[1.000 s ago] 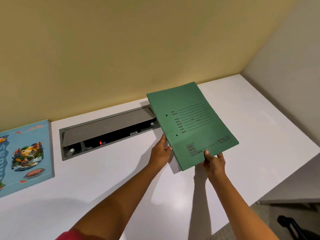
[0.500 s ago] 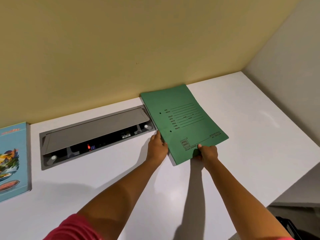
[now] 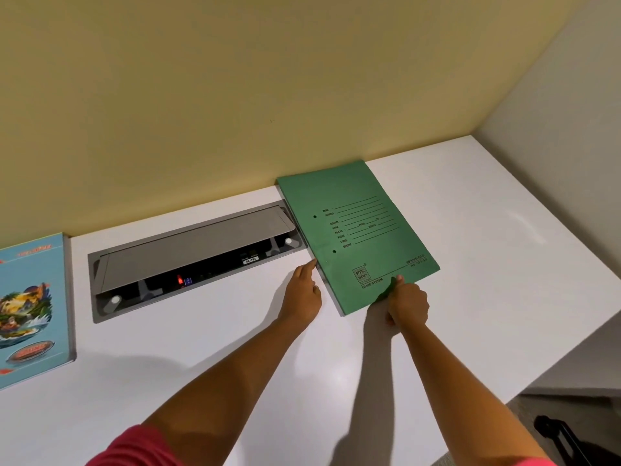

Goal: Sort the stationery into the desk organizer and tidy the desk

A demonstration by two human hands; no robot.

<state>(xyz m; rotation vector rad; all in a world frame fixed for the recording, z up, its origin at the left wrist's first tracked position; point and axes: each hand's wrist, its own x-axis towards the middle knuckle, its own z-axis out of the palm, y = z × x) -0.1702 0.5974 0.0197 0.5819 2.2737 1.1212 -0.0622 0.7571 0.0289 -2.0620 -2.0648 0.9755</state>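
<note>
A green file folder (image 3: 361,230) with printed label lines lies on the white desk (image 3: 487,264), its far edge against the yellow wall. My right hand (image 3: 405,302) pinches the folder's near edge, thumb on top of the cover. My left hand (image 3: 304,292) rests on the desk by the folder's left edge, its forefinger stretched out and touching that edge. No desk organizer is in view.
A grey recessed cable box (image 3: 191,260) with its lid tilted open sits in the desk left of the folder. A blue illustrated book (image 3: 32,311) lies at the far left. The desk's right edge drops to the floor, where a black object (image 3: 568,438) stands.
The folder has gone from held up and tilted to lying on the desk against the wall. Both hands followed it down and away; my left hand now only touches its edge.
</note>
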